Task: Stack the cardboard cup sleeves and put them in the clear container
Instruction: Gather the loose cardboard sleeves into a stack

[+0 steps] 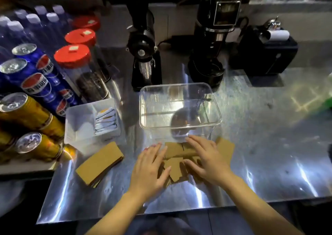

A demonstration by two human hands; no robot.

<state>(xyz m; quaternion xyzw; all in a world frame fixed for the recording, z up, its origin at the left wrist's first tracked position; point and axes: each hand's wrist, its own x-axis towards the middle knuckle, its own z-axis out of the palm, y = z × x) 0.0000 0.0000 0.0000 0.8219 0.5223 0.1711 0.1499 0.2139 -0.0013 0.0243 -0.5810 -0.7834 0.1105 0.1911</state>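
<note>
Several loose brown cardboard cup sleeves (pixel 177 164) lie jumbled on the steel counter, just in front of the clear container (pixel 180 126). My left hand (pixel 150 168) rests flat on the left side of the pile with fingers spread. My right hand (pixel 206 160) lies flat on the right side, also with fingers apart. Neither hand grips a sleeve. A neat stack of sleeves (pixel 99 163) sits apart to the left. The container stands upright with nothing in it.
A white tray (pixel 79 117) of sachets sits left of the container. Soda cans (pixel 34 83) and red-lidded jars (pixel 72 56) crowd the left side. Two black grinders (pixel 143 55) and a receipt printer (pixel 267 53) stand behind. The counter's front edge (pixel 179 210) is close to me.
</note>
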